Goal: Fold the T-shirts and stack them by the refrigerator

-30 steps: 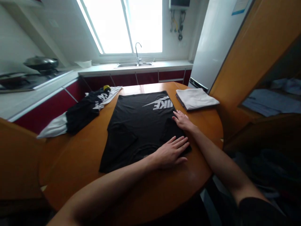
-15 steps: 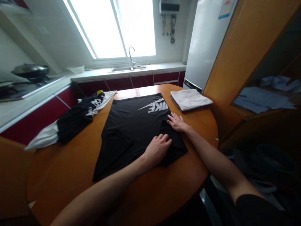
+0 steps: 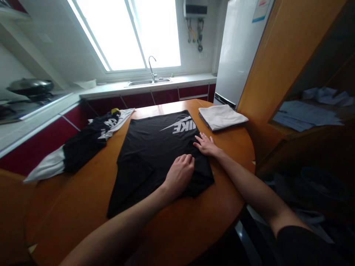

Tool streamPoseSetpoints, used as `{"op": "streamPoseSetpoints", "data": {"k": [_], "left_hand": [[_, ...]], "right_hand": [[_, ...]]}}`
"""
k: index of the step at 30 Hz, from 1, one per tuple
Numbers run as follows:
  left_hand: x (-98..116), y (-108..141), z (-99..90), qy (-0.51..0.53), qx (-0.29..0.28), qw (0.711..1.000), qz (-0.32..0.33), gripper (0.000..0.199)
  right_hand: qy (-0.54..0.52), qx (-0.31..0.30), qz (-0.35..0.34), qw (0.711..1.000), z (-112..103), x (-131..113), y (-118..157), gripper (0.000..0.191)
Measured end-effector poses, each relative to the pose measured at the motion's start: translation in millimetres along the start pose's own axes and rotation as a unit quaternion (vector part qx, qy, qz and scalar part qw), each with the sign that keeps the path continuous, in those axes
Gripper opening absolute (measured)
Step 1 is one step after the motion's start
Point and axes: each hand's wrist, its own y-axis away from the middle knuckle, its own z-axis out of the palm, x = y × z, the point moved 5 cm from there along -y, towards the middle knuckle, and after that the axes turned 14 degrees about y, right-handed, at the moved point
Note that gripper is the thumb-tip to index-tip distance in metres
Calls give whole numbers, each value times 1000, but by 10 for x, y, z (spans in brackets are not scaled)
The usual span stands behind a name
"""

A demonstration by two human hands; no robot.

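A black T-shirt (image 3: 155, 144) with white NIKE lettering lies spread on the round wooden table (image 3: 238, 147), its lettering upside down to me. My left hand (image 3: 180, 171) rests over the shirt's near right part, fingers curled down and closed on the fabric; the fingertips are hidden beneath the hand. Up and to the right, my right hand (image 3: 206, 144) lies with fingers spread flat along the shirt's right edge. Just beyond it sits a folded light-grey cloth stack (image 3: 223, 116), apart from the hand.
Another black-and-white garment (image 3: 83, 147) lies rumpled along the table's left edge. Behind are the counter with a sink (image 3: 148, 82), a window, and a white refrigerator (image 3: 235, 51). A wok (image 3: 30, 87) stands at the far left. Papers (image 3: 307, 114) lie on a shelf at right.
My left hand has shifted slightly, and the fabric at the shirt's near right corner has moved in to the left. My right hand stays spread at the edge. The view has turned a little.
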Motion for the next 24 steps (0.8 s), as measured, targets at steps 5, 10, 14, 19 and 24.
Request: {"op": "streamPoseSetpoints", "data": {"k": [5, 10, 14, 19, 24], "left_hand": [[274, 104, 393, 118, -74, 978, 158, 66], [270, 181, 509, 141, -96, 975, 146, 76], [305, 189, 492, 157, -94, 971, 153, 79], [333, 171, 510, 161, -91, 971, 150, 81], [385, 209, 489, 154, -78, 974, 150, 85]], "right_hand": [[5, 1, 3, 1000, 3, -12, 4, 69], [-12, 12, 6, 1000, -12, 22, -23, 70], [-15, 28, 7, 999, -15, 37, -42, 69], [10, 17, 9, 1000, 24, 32, -51, 67], [12, 12, 12, 1000, 37, 27, -56, 71]]}}
